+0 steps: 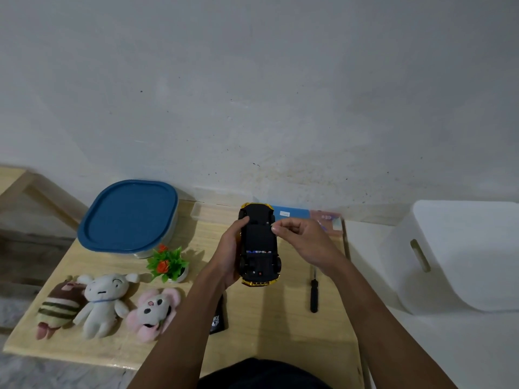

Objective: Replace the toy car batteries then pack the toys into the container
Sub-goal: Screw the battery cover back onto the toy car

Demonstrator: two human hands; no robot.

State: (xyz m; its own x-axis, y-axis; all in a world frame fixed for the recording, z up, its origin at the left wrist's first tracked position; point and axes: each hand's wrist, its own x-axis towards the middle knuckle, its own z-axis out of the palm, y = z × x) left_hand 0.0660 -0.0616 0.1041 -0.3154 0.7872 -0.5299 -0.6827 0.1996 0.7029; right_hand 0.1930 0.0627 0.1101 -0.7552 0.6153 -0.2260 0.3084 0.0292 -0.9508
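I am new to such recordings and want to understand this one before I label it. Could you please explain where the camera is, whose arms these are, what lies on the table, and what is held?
There is no machine here. A person works with bare hands, and the single picture comes from a camera worn on the head, looking down. The left hand grips a toy car, turned underside up above the wooden table. The right hand has its fingers pinched together at the car's underside; I cannot tell whether they hold something small. On the table lie a striped plush, a white plush, a pink plush, a small plant, a screwdriver and a container with its blue lid on.
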